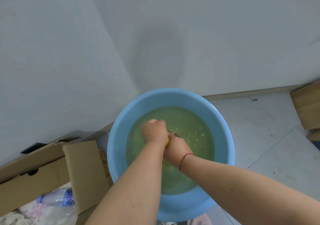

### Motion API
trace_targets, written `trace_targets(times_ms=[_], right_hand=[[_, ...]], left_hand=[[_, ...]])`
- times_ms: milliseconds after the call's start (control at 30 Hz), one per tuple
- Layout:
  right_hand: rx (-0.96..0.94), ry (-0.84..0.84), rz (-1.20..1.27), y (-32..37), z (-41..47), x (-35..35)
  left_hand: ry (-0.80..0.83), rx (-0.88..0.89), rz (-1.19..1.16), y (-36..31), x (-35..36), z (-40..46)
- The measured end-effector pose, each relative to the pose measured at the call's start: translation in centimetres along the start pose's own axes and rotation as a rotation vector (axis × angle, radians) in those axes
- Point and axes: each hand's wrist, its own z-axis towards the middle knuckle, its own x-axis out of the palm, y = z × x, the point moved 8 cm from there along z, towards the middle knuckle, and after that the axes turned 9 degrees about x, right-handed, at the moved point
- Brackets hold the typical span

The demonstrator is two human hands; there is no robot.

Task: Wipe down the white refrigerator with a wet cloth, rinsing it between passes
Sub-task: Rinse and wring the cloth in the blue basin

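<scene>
While both fists clench, left hand and right hand grip a mostly hidden yellow cloth over the basin.

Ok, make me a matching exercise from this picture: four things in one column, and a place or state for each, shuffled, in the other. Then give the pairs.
Things:
1. blue basin
2. yellow cloth
3. cardboard box
4. red string bracelet

Places or states:
A. around the right wrist
B. open, on the floor to the left of the basin
C. squeezed between the left hand and the right hand
D. holds greenish, cloudy water

Pairs: 1-D, 2-C, 3-B, 4-A
</scene>
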Motion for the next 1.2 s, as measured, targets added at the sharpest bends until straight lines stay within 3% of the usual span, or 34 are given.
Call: trace_targets(times_ms=[267,333,467,600,733,867,1000,1100,1200], right_hand=[[0.008,-0.025,-0.159,-0.5,-0.2,0.0],[0.036,-0.087,-0.136,-1.0,-0.5,-0.9],[0.037,-0.100,0.111,-1.3,-1.7,-2.4],[-0.102,-0.093,0.188,-0.1,-3.5,-4.8],[-0.115,0.002,0.340,-0.3,-4.3,-7.6],[-0.107,-0.039,0.177,0.0,-5.9,-10.3],[-0.217,-0.174,0.146,1.8,-8.6,-13.6],[-0.198,-0.251,0.430,1.8,-10.1,-16.9],[-0.211,-0.181,0.775,2.9,-12.2,-19.5]], left_hand=[[-0.041,-0.285,-0.209,2.8,0.0,-0.7],[0.026,-0.346,-0.279,2.6,0.5,-0.9],[0.336,-0.418,-0.319,1.9,1.9,-2.4],[0.379,-0.331,-0.344,0.1,0.2,-3.6],[0.513,-0.245,-0.475,-2.5,-1.3,-4.7],[0.583,-0.184,-0.472,-4.4,-3.2,-6.3],[0.662,-0.062,-0.467,-7.1,-4.2,-8.0],[0.573,0.170,-0.161,-8.8,-6.4,-8.3],[0.557,0.387,0.224,-10.5,-7.9,-8.8]])
